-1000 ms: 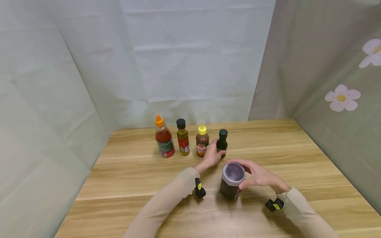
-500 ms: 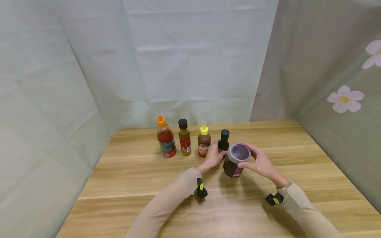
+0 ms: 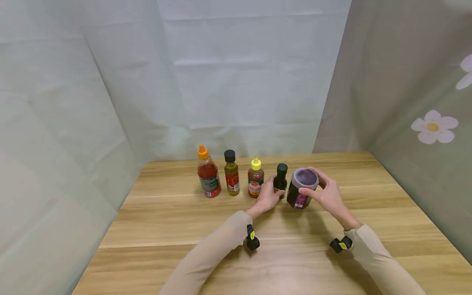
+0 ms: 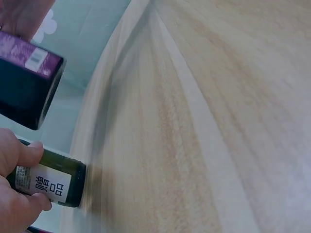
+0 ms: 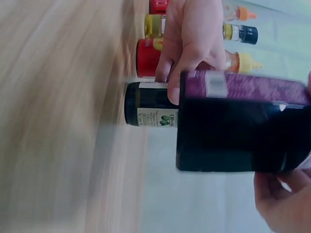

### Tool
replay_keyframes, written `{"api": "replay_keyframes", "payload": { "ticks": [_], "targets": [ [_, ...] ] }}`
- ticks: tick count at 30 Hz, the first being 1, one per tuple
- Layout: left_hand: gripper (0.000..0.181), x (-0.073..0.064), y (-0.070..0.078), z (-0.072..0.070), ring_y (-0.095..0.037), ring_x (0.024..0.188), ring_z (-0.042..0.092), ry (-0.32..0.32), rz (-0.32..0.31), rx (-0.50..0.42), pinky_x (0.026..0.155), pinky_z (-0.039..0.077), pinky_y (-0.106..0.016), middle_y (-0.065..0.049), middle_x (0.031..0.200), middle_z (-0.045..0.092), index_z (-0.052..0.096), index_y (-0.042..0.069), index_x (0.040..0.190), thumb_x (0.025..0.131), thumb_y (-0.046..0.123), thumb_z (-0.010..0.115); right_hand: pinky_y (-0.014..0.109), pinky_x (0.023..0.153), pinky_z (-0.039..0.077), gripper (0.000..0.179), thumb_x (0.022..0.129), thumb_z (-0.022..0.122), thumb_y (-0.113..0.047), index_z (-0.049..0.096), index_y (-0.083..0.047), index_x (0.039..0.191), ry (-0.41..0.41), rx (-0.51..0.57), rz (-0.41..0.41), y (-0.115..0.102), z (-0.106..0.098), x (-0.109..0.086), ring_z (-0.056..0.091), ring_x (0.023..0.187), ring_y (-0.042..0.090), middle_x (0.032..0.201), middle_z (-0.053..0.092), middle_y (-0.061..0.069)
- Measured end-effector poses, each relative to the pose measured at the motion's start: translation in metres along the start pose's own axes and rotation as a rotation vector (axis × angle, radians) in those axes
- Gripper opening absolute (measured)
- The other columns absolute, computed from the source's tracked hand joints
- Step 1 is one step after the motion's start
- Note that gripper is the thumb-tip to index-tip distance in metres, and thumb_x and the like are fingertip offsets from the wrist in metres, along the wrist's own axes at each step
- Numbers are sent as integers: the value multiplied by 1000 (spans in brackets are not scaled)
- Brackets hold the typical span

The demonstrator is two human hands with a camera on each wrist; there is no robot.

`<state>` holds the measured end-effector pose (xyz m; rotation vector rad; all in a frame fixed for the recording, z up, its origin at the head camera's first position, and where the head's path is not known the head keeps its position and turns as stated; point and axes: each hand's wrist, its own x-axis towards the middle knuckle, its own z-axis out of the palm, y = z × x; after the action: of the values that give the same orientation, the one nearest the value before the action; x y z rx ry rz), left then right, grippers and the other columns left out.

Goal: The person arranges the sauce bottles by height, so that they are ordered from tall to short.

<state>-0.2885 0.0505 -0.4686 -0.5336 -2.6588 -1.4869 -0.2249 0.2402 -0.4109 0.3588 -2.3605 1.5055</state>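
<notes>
In the head view my left hand [image 3: 267,197] grips a small dark green olive oil bottle [image 3: 281,178], upright at the right end of a row. The left wrist view shows the thumb and fingers around this bottle [image 4: 51,183]; green olives are printed on its label in the right wrist view. To its right, my right hand [image 3: 330,197] holds a dark, angular jar [image 3: 297,197] with a pale purple rim and a purple label. Fingers and thumb clasp it near the top from opposite sides. A gap shows between the jar [image 5: 233,131] and the tabletop.
Left of the olive oil bottle stand a yellow-capped sauce bottle [image 3: 255,180], a black-capped bottle [image 3: 232,176] and an orange-capped red sauce bottle [image 3: 209,176]. All are upright on the wooden table [image 3: 166,233]. Hanging cloth [image 3: 250,82] surrounds the back and sides.
My right hand has lifted the jar off the table and moved it away from me and rightward, beside the olive oil bottle. The left hand keeps its grip on the bottle.
</notes>
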Motion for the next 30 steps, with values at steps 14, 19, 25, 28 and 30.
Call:
{"api": "replay_keyframes", "payload": {
  "ticks": [14, 19, 25, 28, 30],
  "targets": [
    [57, -2, 6, -1, -27, 112, 62, -13, 4, -12, 90, 53, -34, -21, 126, 61, 41, -2, 140, 91, 8, 66, 10, 80, 46, 68, 78, 82, -23, 52, -10, 137, 55, -39, 98, 8, 2, 14, 55, 98, -7, 128, 61, 17],
    [57, -1, 6, -1, -28, 115, 61, -6, 9, -8, 94, 52, -36, -22, 127, 61, 40, -2, 141, 91, 8, 66, 8, 76, 45, 69, 79, 81, -32, 52, -10, 137, 52, -77, 176, 13, 4, 22, 56, 100, 4, 127, 62, 18],
    [58, 0, 3, 2, -29, 120, 59, -15, -1, -4, 101, 49, -39, -22, 131, 58, 38, -2, 142, 92, 8, 65, 7, 75, 43, 67, 79, 81, -27, 52, -7, 136, 63, -86, 242, 25, 9, 28, 59, 105, 18, 126, 63, 18],
    [57, -1, 1, 3, -29, 117, 60, -5, 4, 1, 98, 51, -38, -21, 130, 58, 38, -2, 142, 92, 8, 64, 6, 76, 43, 68, 79, 81, -26, 50, -7, 137, 52, -72, 241, 32, 11, 29, 59, 111, 26, 128, 61, 19],
    [57, -2, 0, 4, -28, 115, 60, -3, 6, 3, 96, 51, -38, -21, 130, 58, 38, -1, 142, 92, 9, 64, 6, 77, 43, 69, 79, 81, -26, 49, -7, 138, 42, -57, 239, 35, 12, 30, 58, 114, 29, 129, 60, 20]
  ]
}}
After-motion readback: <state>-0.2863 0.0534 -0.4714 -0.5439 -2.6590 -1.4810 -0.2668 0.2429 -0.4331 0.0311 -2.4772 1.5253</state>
